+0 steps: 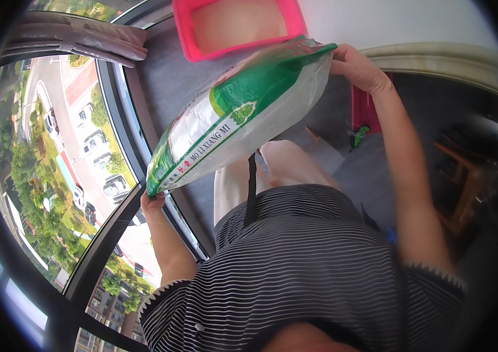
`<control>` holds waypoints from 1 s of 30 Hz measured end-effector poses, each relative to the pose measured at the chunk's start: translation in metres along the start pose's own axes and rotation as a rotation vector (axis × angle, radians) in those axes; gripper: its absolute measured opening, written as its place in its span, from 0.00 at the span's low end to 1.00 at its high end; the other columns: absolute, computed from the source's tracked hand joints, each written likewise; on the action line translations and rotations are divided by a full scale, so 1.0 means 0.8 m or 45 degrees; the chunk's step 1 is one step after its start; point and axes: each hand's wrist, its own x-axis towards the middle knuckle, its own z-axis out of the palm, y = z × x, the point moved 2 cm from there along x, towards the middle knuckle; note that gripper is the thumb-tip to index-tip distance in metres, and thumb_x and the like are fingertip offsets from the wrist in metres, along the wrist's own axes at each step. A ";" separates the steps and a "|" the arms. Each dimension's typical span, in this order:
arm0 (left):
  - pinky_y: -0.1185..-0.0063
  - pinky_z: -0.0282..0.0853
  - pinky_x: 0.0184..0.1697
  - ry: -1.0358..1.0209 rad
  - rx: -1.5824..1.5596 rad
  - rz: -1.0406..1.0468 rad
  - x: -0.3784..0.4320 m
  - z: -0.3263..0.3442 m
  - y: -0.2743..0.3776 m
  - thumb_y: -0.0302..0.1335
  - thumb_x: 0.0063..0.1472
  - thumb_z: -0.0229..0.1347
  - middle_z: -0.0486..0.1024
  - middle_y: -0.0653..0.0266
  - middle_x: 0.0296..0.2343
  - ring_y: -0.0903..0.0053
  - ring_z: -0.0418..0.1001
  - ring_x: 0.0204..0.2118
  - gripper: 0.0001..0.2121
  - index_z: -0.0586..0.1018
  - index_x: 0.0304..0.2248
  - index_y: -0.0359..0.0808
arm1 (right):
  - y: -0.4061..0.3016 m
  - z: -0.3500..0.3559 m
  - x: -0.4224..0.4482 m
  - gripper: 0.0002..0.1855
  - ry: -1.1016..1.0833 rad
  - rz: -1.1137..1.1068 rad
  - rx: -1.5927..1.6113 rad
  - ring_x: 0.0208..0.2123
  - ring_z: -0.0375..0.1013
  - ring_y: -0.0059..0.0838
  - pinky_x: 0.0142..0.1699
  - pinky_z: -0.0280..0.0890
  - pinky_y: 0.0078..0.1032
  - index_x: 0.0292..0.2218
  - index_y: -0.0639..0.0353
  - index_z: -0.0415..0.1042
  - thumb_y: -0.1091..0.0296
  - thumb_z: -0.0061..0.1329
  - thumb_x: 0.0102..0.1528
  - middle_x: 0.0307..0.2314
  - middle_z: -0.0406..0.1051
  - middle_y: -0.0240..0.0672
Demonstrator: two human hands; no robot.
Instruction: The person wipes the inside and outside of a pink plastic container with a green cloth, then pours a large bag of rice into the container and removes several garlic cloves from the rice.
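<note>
A large green and white woven plastic rice bag [249, 110] is held up slantwise in front of my body. My left hand [153, 201] grips its lower left corner beside the window. At its upper right end, my right hand [359, 68] pinches the edge between thumb and fingers. The bag looks partly filled out, with clear film over its top side; its contents are hidden. Just beyond it, a pink plastic tub [183, 33] stands on the grey floor, holding a layer of pale grains [238, 22] that look like rice.
Tall window frames [99, 237] run close along my left side, with a tied curtain [77, 37] at the upper left. A dark pink container [360, 110] with a green item [358, 135] by it stands below my right forearm. Wooden furniture [464, 189] is at the right.
</note>
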 end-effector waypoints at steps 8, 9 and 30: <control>0.86 0.55 0.01 -0.355 -0.060 -0.259 0.015 -0.048 0.046 0.29 0.58 0.37 0.69 0.44 0.32 0.70 0.68 0.18 0.17 0.66 0.42 0.26 | -0.019 0.031 -0.036 0.22 -0.173 -0.040 0.153 0.38 0.65 0.18 0.45 0.59 0.16 0.43 0.65 0.66 0.71 0.49 0.44 0.36 0.69 0.31; 0.86 0.55 0.02 -0.371 0.030 -0.326 0.020 -0.026 0.043 0.29 0.58 0.37 0.69 0.46 0.30 0.71 0.67 0.18 0.16 0.67 0.41 0.26 | -0.022 0.038 -0.047 0.21 -0.173 -0.046 0.150 0.38 0.65 0.17 0.45 0.59 0.16 0.42 0.65 0.67 0.71 0.50 0.44 0.35 0.69 0.31; 0.79 0.60 0.15 0.302 0.630 -0.087 0.041 0.096 0.168 0.28 0.54 0.38 0.71 0.59 0.22 0.73 0.67 0.19 0.10 0.71 0.28 0.35 | -0.007 0.169 -0.114 0.10 0.223 -0.102 0.476 0.29 0.72 0.26 0.39 0.66 0.20 0.35 0.69 0.69 0.77 0.44 0.48 0.28 0.72 0.40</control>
